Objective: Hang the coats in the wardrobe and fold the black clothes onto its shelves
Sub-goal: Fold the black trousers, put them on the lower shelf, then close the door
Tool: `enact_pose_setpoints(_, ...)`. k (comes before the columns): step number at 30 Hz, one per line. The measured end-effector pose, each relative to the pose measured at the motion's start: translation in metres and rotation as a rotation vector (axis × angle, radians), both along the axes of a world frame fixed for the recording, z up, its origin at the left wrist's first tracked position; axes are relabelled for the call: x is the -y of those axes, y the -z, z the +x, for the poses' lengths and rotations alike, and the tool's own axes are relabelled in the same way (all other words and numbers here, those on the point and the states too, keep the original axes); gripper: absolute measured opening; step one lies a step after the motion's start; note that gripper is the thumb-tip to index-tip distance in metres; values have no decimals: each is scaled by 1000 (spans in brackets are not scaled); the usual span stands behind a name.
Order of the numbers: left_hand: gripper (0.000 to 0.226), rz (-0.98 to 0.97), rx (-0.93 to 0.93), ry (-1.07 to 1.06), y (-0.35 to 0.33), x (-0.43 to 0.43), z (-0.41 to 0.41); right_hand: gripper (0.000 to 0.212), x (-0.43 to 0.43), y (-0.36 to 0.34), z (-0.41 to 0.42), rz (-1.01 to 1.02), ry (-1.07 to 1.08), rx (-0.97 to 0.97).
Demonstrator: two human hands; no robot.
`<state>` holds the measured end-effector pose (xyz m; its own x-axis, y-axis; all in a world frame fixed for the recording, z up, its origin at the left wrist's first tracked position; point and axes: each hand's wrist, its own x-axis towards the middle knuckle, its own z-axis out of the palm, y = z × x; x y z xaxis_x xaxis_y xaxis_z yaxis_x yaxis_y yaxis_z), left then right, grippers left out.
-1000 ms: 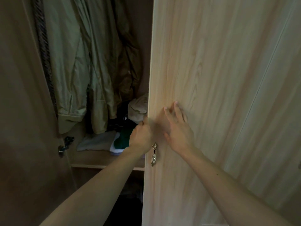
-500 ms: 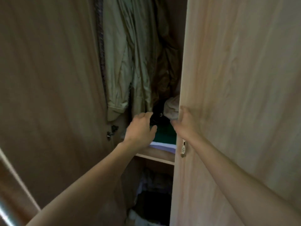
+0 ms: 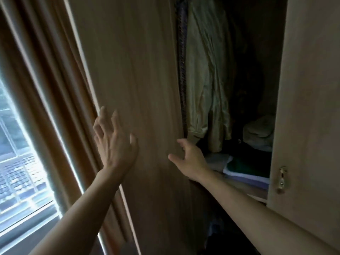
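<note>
**Head view: both grips at the left door, coats hanging inside**

The left grip (image 3: 114,144) lay flat on the left door (image 3: 138,70), fingers spread and straight, clutching nothing. The right grip (image 3: 189,157) sat at that door's inner edge, thumb and forefinger splayed on the wood, released too.

And there was the wardrobe's gap! A pale green coat (image 3: 206,80) hung limp just beyond the door edge, with a darker coat (image 3: 244,85) in shadow to its right. Below them, on the shelf (image 3: 246,188), folded clothes (image 3: 246,168) were stacked, a dark green piece on paler ones, and a grey bundle (image 3: 259,133) sat farther back. Black items could not be picked out in that gloom.

The right door (image 3: 309,107) stood near, with a small metal handle (image 3: 281,178) on it. Far left, the window (image 3: 18,153) glared.

By the look of it, that green coat was light, soft and a little slick. It would likely slump if pinched by a sleeve, so the collar or shoulders looked the place to take it.
</note>
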<state>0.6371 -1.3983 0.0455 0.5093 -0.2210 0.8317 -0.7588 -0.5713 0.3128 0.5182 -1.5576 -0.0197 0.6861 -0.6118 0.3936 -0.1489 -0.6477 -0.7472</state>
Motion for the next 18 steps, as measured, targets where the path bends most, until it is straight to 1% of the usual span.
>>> enact_pose_setpoints(2,87,-54,-15,89,3,-14,11,72,-28,-3,22,-11,-50,6)
enact_pose_setpoints(3,86,-100,-55,152,3,-20,18,76,-42,-4,32,-7,-85,5)
enact_pose_setpoints(4,80,-156,-122,226,3,-24,25,81,-55,-6,43,2,-121,-6)
enact_pose_setpoints(6,51,-247,-244,367,1,-31,42,90,-80,-7,63,7,-163,-29)
enact_pose_setpoints(7,36,-277,-259,407,2,-35,50,94,-89,-8,73,-13,-162,-24)
enact_pose_setpoints(8,26,-302,-254,447,3,-39,55,97,-97,-7,82,-41,-152,-18)
enact_pose_setpoints(9,21,-327,-241,494,5,-42,59,99,-105,-6,90,-76,-137,-7)
enact_pose_setpoints(11,21,-372,-201,593,8,-44,57,101,-114,-6,93,-137,-102,18)
enact_pose_setpoints(14,20,-400,-143,712,14,-39,47,89,-117,-1,82,-243,11,82)
enact_pose_setpoints(18,18,-386,-71,899,23,-20,24,67,-108,2,48,-217,92,212)
